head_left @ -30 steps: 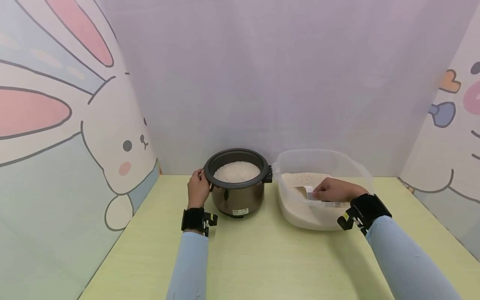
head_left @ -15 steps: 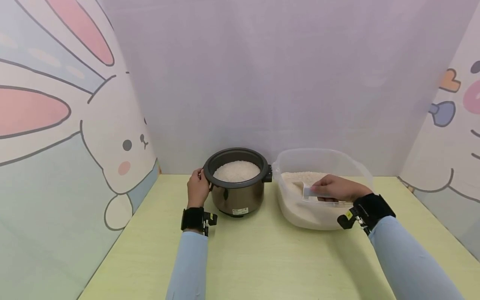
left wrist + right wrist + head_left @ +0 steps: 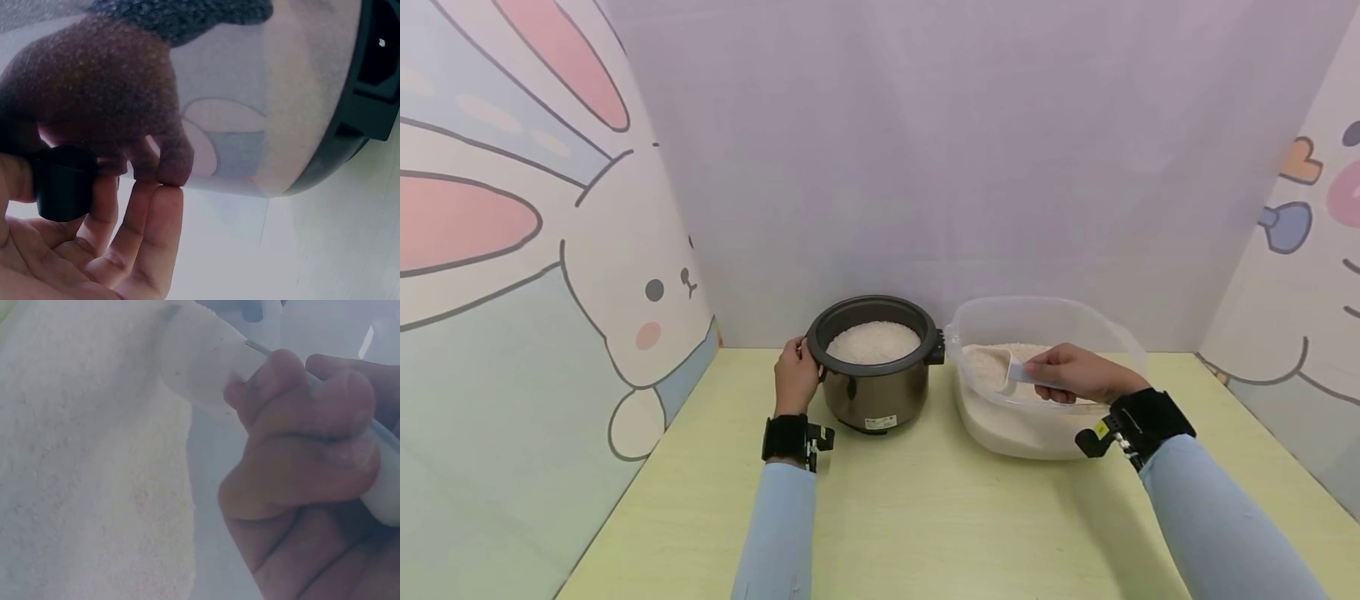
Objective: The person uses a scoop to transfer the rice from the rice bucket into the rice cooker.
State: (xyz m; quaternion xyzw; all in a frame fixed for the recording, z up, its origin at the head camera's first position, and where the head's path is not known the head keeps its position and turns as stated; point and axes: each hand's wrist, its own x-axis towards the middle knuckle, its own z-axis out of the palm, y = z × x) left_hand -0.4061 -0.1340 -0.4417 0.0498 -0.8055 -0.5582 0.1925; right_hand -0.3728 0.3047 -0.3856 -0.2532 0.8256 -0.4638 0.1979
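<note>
A dark brown rice cooker [image 3: 876, 396], its lid off, stands at the back with white rice [image 3: 874, 342] inside. My left hand [image 3: 796, 379] grips the cooker's black side handle [image 3: 65, 184]; in the left wrist view, fingertips touch the glossy cooker wall. To the right, a clear plastic tub [image 3: 1037, 429] holds more rice [image 3: 94, 456]. My right hand [image 3: 1078, 375] grips the pale handle of a white rice scoop [image 3: 203, 359] inside the tub. In the head view, the scoop's cup faces up and has rice in it. The tub's near wall partly covers the scoop.
A pale green-yellow tabletop [image 3: 895, 525] lies in front of the cooker and tub. Behind them rises a plain lilac backdrop [image 3: 910, 167]. Cartoon-printed panels [image 3: 625, 333] flank the table on both sides.
My right hand has lifted and tilted the scoop: its cup, dug into the tub's rice earlier, now faces up with rice in it. The left hand and cooker have stayed put.
</note>
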